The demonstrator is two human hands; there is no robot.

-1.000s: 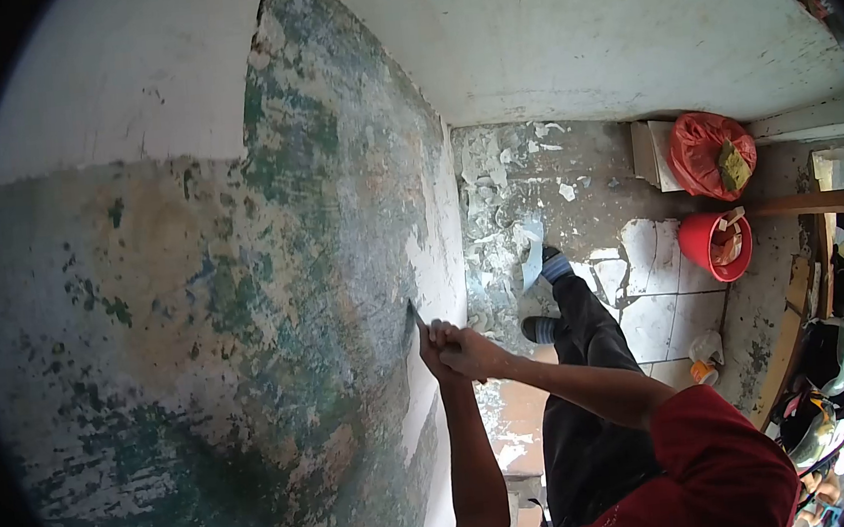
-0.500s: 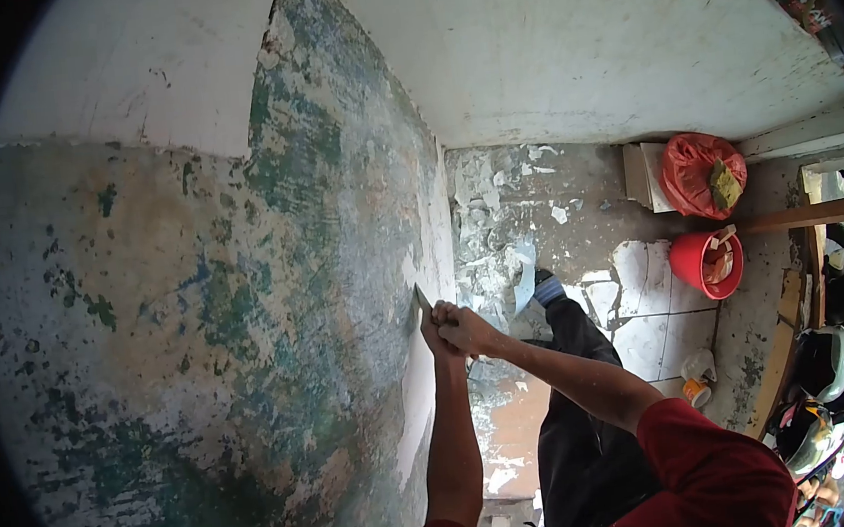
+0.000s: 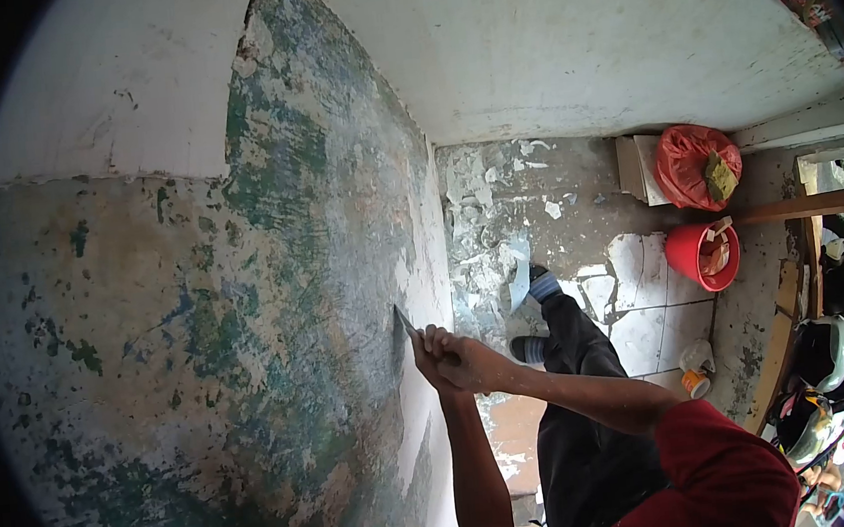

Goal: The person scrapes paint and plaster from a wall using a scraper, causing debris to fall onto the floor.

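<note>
A scraper with a thin, pointed-looking metal blade [image 3: 403, 319] touches the mottled green-and-grey wall [image 3: 294, 295], close to a white patch where the coating is gone. My left hand [image 3: 433, 366] is closed around the scraper's handle, which is mostly hidden. Overlapping it from the right, my right hand [image 3: 471, 366] is also closed, its fingers wrapped at the handle by the blade. Both forearms reach in from the bottom and right, out of red sleeves. Pale bare wall [image 3: 417, 414] lies just below the hands.
Flakes of stripped coating [image 3: 476, 188] litter the floor by the wall's foot. My two feet in striped footwear [image 3: 542, 283] stand on it. Farther right are a red bucket [image 3: 678, 259], a red plastic bag [image 3: 679, 166], a cup [image 3: 695, 383], a wooden beam [image 3: 809, 207] and helmets [image 3: 832, 363].
The view has shifted, so the wall sits farther left and lower. Both hands appear slightly lower and left, still on the scraper. A second foot now shows beside the legs.
</note>
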